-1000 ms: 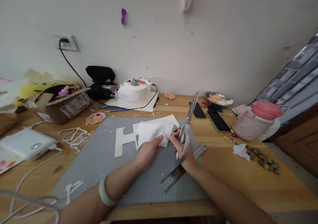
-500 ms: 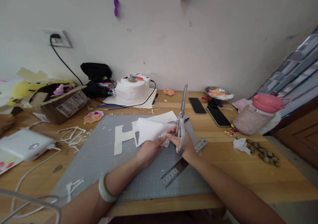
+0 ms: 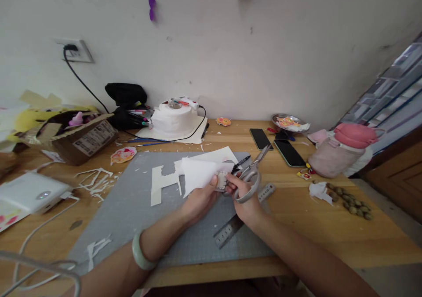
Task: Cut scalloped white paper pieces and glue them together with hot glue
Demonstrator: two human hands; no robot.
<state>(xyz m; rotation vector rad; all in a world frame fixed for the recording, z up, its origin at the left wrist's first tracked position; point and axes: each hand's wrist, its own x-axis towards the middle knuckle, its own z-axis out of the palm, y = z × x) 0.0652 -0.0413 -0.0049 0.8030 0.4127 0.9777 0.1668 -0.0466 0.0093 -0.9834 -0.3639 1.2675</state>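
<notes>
Left hand point(image 3: 198, 200) pinches a white sheet of paper point(image 3: 198, 174) with a small printed cutout point(image 3: 221, 180) at its near edge, thumb on top, fingers beneath; the sheet is lifted off the grey cutting mat point(image 3: 132, 213), likely so the edge stays free for trimming. Right hand point(image 3: 245, 200) is closed through the handles of grey scissors point(image 3: 252, 172), blades nearly shut and pointing away to the right, tip well clear of the paper; its fingertips also touch the cutout, as if steadying or checking it. Both hands meet over the middle of the mat, close to the body, which keeps the small piece in near view. A green bangle point(image 3: 140, 253) sits on the left wrist. A metal ruler point(image 3: 237, 224) lies on the mat under the right wrist, its markings too small to read. Paper offcuts point(image 3: 95, 180) lie left of the mat. A cardboard box point(image 3: 84, 136) at left carries a printed label, not legible. A glue gun point(image 3: 186, 103) rests on a roll of tissue point(image 3: 173, 117) near the wall, plugged in by a black cord. Two phones point(image 3: 275, 145) lie face up, screens dark, beside a pink bottle point(image 3: 343, 154) at right. No brand reads clearly anywhere.
</notes>
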